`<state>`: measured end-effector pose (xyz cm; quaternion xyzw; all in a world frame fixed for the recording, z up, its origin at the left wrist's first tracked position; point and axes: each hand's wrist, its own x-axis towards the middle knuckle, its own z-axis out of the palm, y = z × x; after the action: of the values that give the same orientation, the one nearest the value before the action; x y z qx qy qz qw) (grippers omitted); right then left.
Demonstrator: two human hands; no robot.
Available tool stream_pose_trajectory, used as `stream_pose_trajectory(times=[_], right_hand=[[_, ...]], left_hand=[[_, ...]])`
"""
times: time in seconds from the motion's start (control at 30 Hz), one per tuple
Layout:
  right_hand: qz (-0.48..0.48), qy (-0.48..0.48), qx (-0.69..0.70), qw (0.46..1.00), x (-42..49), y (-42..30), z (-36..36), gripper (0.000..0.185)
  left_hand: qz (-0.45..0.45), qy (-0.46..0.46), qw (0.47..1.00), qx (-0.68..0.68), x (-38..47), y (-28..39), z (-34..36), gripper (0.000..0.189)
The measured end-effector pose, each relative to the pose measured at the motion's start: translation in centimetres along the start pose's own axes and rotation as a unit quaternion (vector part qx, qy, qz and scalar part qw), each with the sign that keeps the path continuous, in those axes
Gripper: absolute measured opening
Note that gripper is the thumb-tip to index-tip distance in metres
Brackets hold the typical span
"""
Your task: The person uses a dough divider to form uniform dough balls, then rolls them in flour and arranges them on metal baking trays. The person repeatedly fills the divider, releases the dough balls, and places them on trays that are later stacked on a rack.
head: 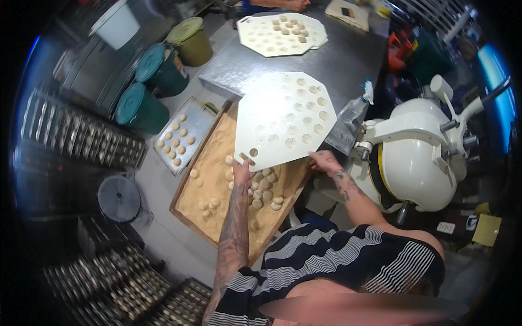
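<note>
Both my hands hold a white plate (269, 118) with rounded hollows and cut corners. My left hand (243, 173) grips it by the slotted corner. At its near right edge, the fingers of my right hand (324, 161) are closed on the rim. The hollows that I can make out hold no dough. Below the plate is a wooden-sided tray (212, 163) spread with tan crumbs or flour. Pale dough balls (265, 185) lie heaped in it, partly hidden by the plate and my left arm. One dough ball (229, 159) shows right beside my left hand.
A steel table (220, 69) carries another dimpled plate (261, 34) with dough pieces and a spray bottle (352, 108). Another person's hand (298, 5) is at its far side. A white dough machine (424, 150) stands right. Left are a metal baking tray (167, 140) with dough balls, lidded bins (140, 108) and racks (81, 130).
</note>
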<state>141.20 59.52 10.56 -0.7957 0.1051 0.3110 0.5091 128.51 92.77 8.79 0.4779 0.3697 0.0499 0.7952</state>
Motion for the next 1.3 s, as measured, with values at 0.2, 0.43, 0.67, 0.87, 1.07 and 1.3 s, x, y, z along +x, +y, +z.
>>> stream_pose_trajectory(times=[0.2,0.43,0.67,0.87,1.07,1.3], right_hand=[[-0.336,0.495,-0.053,0.800,4.8,-7.9,-13.1,0.059],[-0.261,0.482,-0.009,0.837,9.2,-13.3,-21.8,0.052],[-0.216,0.540,-0.085,0.809,16.1,-14.6,-26.4,0.058],[-0.187,0.486,-0.108,0.847,18.6,-14.0,-28.6,0.071],[-0.088,0.456,-0.049,0.884,18.1,-13.6,-28.1,0.083],[-0.440,0.296,0.108,0.841,0.6,-28.7,-20.4,0.027]], left_hand=[[-0.008,0.016,1.000,-0.021,-4.2,-1.7,3.4,0.035],[-0.014,0.016,0.998,0.055,-7.6,-2.6,6.9,0.032],[-0.039,-0.026,0.997,0.057,-9.6,-5.7,11.6,0.033],[-0.090,-0.096,0.989,0.074,-9.3,-5.0,13.4,0.042],[-0.106,-0.216,0.960,0.141,-6.6,-6.8,11.6,0.065],[-0.142,-0.120,0.973,0.139,-8.5,-6.7,1.5,0.046]])
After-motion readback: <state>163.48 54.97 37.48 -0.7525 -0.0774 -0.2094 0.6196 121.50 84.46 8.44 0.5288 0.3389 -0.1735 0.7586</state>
